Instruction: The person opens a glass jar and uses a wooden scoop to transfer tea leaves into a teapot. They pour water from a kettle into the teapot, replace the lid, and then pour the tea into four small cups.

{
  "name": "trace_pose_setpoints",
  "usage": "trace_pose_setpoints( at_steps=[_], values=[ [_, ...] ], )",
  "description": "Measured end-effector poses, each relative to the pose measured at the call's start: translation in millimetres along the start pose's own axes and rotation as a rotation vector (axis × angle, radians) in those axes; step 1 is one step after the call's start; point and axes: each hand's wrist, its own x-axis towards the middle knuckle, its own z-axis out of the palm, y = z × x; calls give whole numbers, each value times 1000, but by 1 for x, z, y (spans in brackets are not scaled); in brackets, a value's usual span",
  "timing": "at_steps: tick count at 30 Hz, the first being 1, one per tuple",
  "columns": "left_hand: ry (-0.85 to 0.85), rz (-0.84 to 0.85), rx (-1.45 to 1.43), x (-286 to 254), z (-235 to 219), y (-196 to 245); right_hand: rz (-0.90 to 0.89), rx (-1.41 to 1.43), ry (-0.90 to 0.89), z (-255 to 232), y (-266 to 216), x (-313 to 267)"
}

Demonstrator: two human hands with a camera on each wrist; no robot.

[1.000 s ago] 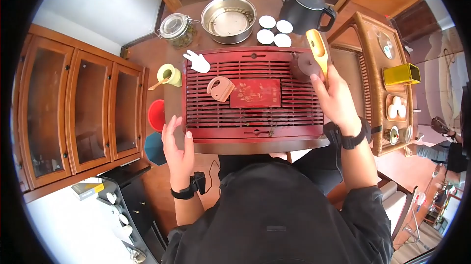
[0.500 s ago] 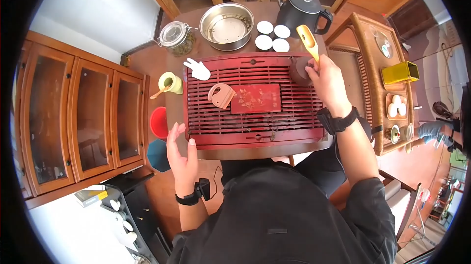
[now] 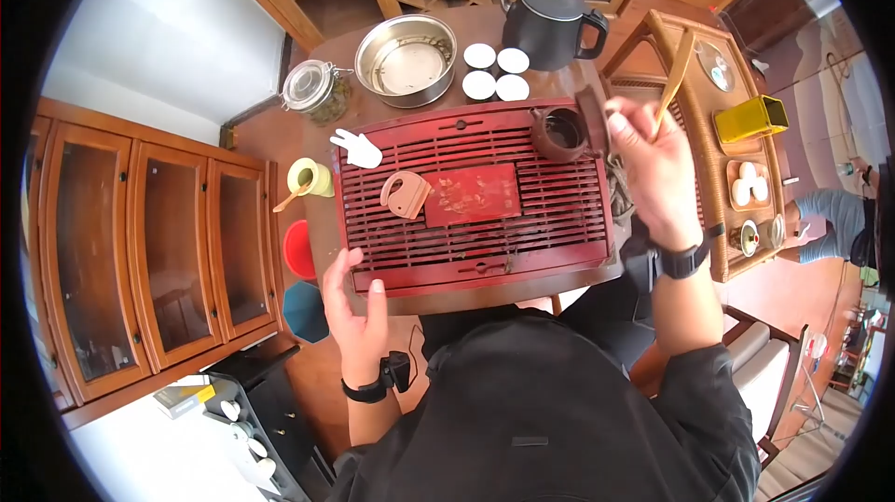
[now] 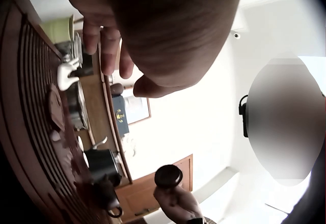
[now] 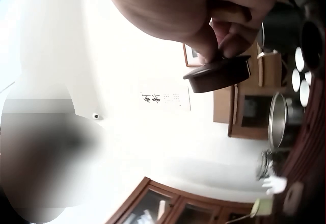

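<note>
From here, the teapot stands open on the red tray; uncovering looks done, re-covering remains. Above the tray's right edge, the right hand pinches the lid and holds 1 wooden scoop. The left hand, fingers apart, is near the tray's near-left corner.
</note>
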Motion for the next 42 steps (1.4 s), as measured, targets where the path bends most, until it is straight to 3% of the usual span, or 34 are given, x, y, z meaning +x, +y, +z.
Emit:
trace_pose_setpoints(
  at_steps=[1, 5, 7, 11, 12, 15, 21, 24, 31, 33, 37, 42],
  values=[
    [-28, 26, -27, 2, 5, 5, 79, -24, 18, 14, -11, -13],
    [-181, 197, -20, 22, 28, 39, 315, 558, -217, 24, 23, -43],
    [-228, 222, -149, 32, 43, 51, 437, 732, -356, 44, 24, -56],
    [-301, 246, -357, 47, 62, 54, 715, 896, -412, 50, 57, -75],
    [-297, 128, -523, 42, 67, 58, 750, 911, -415, 52, 59, -78],
    [-358, 87, -595, 39, 66, 60, 813, 960, -474, 59, 60, -86],
    [-350, -105, -771, 30, 66, 61, 917, 893, -476, 67, 55, -93],
    [-342, 62, -650, 33, 65, 58, 976, 881, -452, 72, 57, -100],
    [-331, 196, -568, 38, 60, 59, 990, 826, -425, 78, 51, -105],
    [-321, 232, -517, 40, 57, 59, 931, 687, -362, 78, 54, -106],
    [-273, 124, -436, 38, 47, 60, 897, 239, -308, 59, 60, -90],
    [-163, -38, -382, 29, 32, 45, 850, 208, -197, 35, 63, -65]
  ],
)
